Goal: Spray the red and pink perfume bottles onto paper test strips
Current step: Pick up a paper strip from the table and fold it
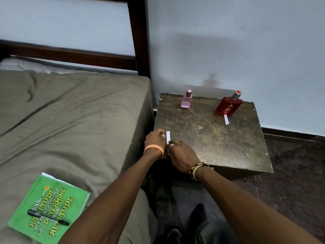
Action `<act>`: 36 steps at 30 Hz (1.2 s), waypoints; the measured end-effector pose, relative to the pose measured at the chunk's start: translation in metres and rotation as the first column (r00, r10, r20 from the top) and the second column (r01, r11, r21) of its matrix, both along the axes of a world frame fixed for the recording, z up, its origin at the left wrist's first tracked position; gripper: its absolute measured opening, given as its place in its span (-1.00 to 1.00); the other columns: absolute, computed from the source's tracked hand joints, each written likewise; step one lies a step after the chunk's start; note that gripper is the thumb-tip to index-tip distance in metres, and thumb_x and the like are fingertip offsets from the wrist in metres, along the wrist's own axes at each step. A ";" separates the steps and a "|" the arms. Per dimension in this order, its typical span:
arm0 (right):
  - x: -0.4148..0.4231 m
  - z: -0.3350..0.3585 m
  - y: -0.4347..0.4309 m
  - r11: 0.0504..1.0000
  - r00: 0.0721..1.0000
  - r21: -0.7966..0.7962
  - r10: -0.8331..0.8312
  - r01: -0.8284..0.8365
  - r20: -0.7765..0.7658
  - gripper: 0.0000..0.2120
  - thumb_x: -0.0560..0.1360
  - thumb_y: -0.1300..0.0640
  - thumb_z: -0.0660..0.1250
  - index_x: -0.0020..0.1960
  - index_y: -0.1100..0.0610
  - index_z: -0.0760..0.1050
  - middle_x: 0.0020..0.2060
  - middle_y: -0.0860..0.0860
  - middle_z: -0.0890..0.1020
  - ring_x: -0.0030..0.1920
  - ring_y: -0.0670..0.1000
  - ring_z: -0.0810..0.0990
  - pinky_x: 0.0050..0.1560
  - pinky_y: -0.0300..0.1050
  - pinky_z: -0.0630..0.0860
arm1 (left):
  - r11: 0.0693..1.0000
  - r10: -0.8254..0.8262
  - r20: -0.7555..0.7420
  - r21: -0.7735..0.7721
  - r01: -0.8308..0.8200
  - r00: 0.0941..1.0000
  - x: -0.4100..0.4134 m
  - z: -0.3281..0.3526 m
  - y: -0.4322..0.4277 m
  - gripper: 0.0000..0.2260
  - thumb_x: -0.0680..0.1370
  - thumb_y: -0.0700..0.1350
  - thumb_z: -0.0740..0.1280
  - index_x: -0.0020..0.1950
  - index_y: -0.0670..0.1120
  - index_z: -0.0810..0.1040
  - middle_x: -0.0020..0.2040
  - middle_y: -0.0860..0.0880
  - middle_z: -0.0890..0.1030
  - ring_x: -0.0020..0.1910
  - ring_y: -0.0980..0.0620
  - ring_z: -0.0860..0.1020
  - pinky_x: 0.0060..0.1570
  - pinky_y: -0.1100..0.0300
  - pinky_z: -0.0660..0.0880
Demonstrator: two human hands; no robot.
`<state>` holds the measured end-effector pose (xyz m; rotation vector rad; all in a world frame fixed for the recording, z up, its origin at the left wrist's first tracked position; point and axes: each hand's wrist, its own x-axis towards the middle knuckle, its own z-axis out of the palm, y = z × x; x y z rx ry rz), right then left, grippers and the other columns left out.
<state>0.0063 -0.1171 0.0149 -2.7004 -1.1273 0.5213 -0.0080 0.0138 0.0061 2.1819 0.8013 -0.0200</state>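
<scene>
Squarely between both hands (pixel 155 138) (pixel 182 156) lies the paper strip (pixel 168 135).

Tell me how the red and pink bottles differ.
The red bottle is bigger and broader; the pink bottle is small and slim. The red bottle has a silver top, the pink bottle a pink one. A strip lies before the red bottle, none by the pink bottle. Both stand at the back of the table, neither held.

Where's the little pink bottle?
In the head view, the pink bottle stands back-left on the table, near the wall, left of the red bottle.
</scene>
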 end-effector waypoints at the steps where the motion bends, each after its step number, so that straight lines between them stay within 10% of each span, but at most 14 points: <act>1: 0.000 -0.004 0.000 1.000 1.000 -0.018 0.020 -0.020 0.023 -0.72 0.61 0.13 0.09 0.18 0.14 0.52 0.21 0.07 0.54 0.20 0.17 0.48 0.08 0.07 0.48 | 0.998 -0.046 -0.006 0.032 0.046 0.999 0.005 -0.003 0.002 -0.72 0.55 -0.16 0.23 0.22 -0.06 0.57 0.19 -0.16 0.59 0.18 -0.16 0.53 0.16 0.07 0.46; 10: 0.004 -0.030 -0.010 0.992 0.998 0.127 -0.021 0.012 0.066 -0.69 0.62 0.05 0.12 0.23 0.03 0.56 0.28 -0.04 0.53 0.20 0.09 0.44 0.09 0.04 0.40 | 0.980 -0.151 -0.088 0.115 0.161 0.985 0.024 -0.018 0.004 -0.77 0.49 -0.05 0.38 0.13 0.01 0.52 0.18 -0.10 0.46 0.09 -0.12 0.54 0.11 -0.01 0.48; 19: 0.003 -0.003 -0.011 0.851 0.910 0.344 -0.318 0.397 -0.266 -0.82 0.56 0.04 0.29 0.13 -0.01 0.59 -0.09 0.01 0.67 -0.07 0.01 0.61 -0.14 -0.08 0.48 | 0.985 -0.060 0.085 -0.159 0.073 0.995 0.009 -0.013 -0.001 -0.86 0.40 -0.21 0.48 -0.18 -0.06 0.53 -0.22 -0.02 0.61 -0.23 0.05 0.57 -0.18 0.22 0.52; 24: 0.000 0.020 -0.035 0.677 0.756 0.362 -0.476 0.641 -0.449 -0.69 0.45 0.00 0.47 0.14 0.07 0.56 -0.08 0.01 0.68 -0.04 0.00 0.64 0.00 -0.06 0.56 | 0.783 0.134 0.140 -0.622 -0.019 0.981 -0.006 0.010 -0.022 -0.81 0.40 -0.31 0.48 -0.14 -0.16 0.49 -0.22 -0.20 0.57 -0.37 0.02 0.59 -0.46 0.23 0.56; 29: -0.009 0.050 -0.072 0.589 0.694 0.379 -0.515 0.713 -0.504 -0.73 0.38 -0.02 0.56 -0.01 0.10 0.65 -0.24 -0.04 0.66 -0.26 -0.14 0.59 -0.26 -0.33 0.44 | 0.631 0.156 0.138 -0.776 0.009 0.978 -0.019 0.040 -0.049 -0.84 0.41 -0.30 0.47 -0.08 -0.17 0.54 -0.25 -0.16 0.62 -0.35 0.01 0.63 -0.35 0.20 0.60; 36: -0.026 0.092 -0.126 0.589 0.716 0.410 -0.526 0.696 -0.459 -0.85 0.41 0.05 0.53 -0.17 0.12 0.67 -0.36 -0.07 0.63 -0.33 -0.12 0.56 -0.24 -0.19 0.49 | 0.453 0.138 0.160 -0.888 0.082 0.977 -0.040 0.079 -0.095 -0.90 0.47 -0.32 0.40 -0.03 -0.23 0.60 -0.23 -0.17 0.67 -0.27 -0.01 0.67 -0.27 0.21 0.61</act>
